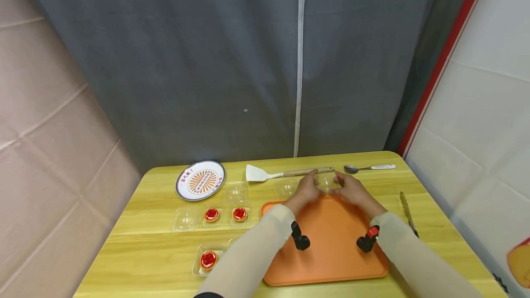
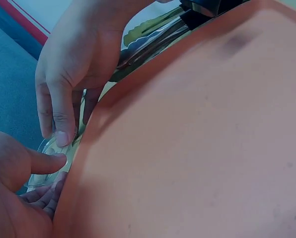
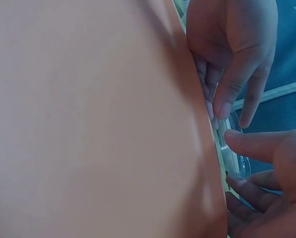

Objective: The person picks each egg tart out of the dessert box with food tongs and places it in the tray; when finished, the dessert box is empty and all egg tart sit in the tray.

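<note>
Past the far rim of an orange tray (image 1: pixel 327 247), both hands are at a clear plastic box (image 1: pixel 326 180). My left hand (image 1: pixel 307 191) holds its left side, thumb toward me and fingers farther back. On the opposite side, my right hand (image 1: pixel 353 192) holds the box in much the same way. Between the fingertips, part of the clear box (image 3: pixel 231 153) shows in the right wrist view; the tray's rim and the fingers hide the rest. Another clear plastic box (image 1: pixel 286 188) lies just left of my left hand.
Behind the hands lie a white spatula (image 1: pixel 257 174) and a spoon (image 1: pixel 352 169). A serrated knife (image 1: pixel 406 208) is on the right. Leftward are a round plate (image 1: pixel 201 180), an open clear box (image 1: pixel 237 192) and red-topped tarts (image 1: pixel 208 260) in clear boxes.
</note>
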The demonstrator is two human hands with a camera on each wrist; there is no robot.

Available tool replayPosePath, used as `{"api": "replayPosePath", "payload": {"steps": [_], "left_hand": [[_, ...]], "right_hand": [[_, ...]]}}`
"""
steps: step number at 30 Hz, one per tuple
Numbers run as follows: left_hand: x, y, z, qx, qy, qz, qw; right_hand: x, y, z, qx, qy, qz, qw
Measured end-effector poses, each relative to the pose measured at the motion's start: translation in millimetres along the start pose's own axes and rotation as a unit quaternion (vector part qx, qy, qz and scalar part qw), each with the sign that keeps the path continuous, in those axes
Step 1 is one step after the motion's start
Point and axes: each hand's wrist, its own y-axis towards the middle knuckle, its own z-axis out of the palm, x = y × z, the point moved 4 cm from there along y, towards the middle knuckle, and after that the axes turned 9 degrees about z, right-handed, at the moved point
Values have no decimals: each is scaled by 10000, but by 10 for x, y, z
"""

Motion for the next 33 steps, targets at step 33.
{"api": "replayPosePath", "payload": {"steps": [33], "left_hand": [[5, 27, 8, -7, -232, -108, 9997]], "right_hand": [[16, 61, -29, 309, 77, -44, 9995]]}}
